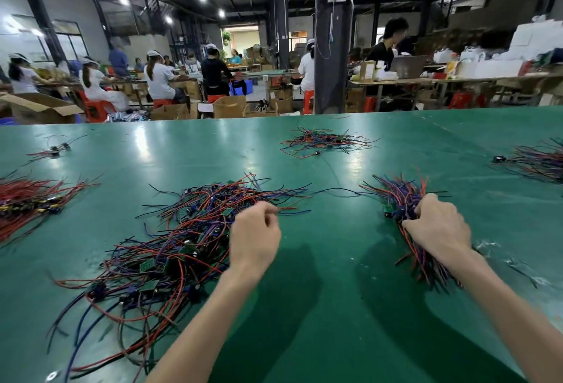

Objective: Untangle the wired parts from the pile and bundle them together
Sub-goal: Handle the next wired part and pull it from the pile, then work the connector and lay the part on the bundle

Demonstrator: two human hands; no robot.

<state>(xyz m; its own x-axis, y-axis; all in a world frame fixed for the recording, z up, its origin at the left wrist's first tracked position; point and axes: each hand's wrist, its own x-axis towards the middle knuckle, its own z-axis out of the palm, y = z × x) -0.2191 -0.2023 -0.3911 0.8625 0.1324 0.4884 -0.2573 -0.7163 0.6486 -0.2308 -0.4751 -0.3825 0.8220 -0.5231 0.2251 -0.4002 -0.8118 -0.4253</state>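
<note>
A big tangled pile (170, 248) of red, blue and black wires with small green circuit boards lies on the green table (320, 260) at centre left. My left hand (254, 235) hovers at the pile's right edge, fingers curled, pinching thin wire ends. To the right, my right hand (438, 225) is closed around a gathered bundle (402, 196) of the same wired parts, which fans out above the hand and trails beneath the wrist.
More wire heaps lie around: a red one (27, 203) at far left, a small one (326, 142) at the back centre, another (539, 160) at far right, and a few parts (54, 149) at back left. Behind the table, people work at benches among cardboard boxes.
</note>
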